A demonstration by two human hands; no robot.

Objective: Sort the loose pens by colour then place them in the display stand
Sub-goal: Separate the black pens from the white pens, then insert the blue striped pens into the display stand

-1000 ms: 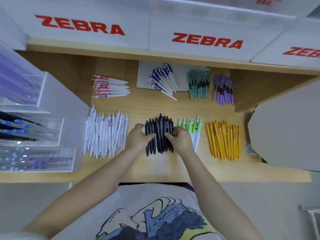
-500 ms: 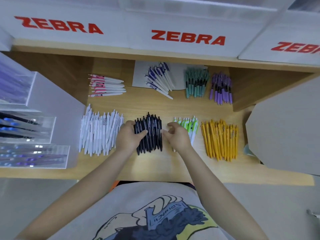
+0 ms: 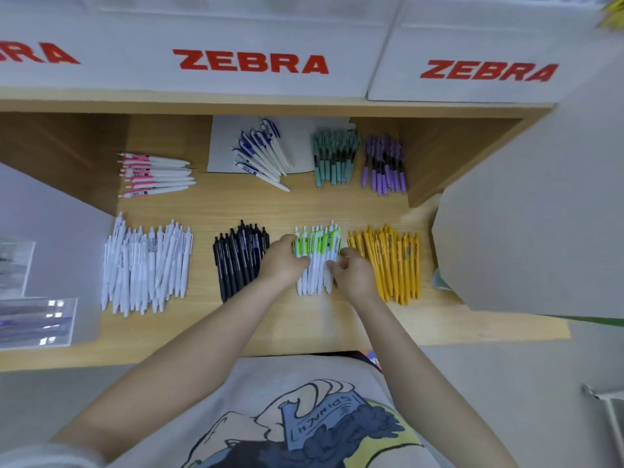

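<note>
Item: sorting bench, 8 pen groups on the wooden shelf (image 3: 236, 204); I log them as I see them from the head view.

Front row, left to right: white pens (image 3: 147, 268); black pens (image 3: 239, 258); green-and-white pens (image 3: 317, 251); yellow pens (image 3: 388, 261). Back row: pink-and-white pens (image 3: 155, 175); blue-and-white pens (image 3: 263, 153) on a sheet of paper (image 3: 223, 146); teal pens (image 3: 334, 157); purple pens (image 3: 385, 163).

Left hand (image 3: 283, 261): resting against the left edge of the green-and-white pens, fingers bent round that side; whether it truly grips I cannot tell. Right hand (image 3: 351, 275): fingers curled at the right edge of the same group, seemingly pinching a pen or 2 (the contact is small and blurred).

Display stand (image 3: 33, 319): clear compartments at far left, well apart from both hands; no green-and-white pen is in it that I can see.

Risks, in my judgement: squeezing the bundle from both sides may roll pens into the yellow or black groups just beside it, undoing the sort; a loose grip on so many smooth barrels could drop some on the carry; the right wrist sits close to the yellow pens and may drag them askew.
</note>
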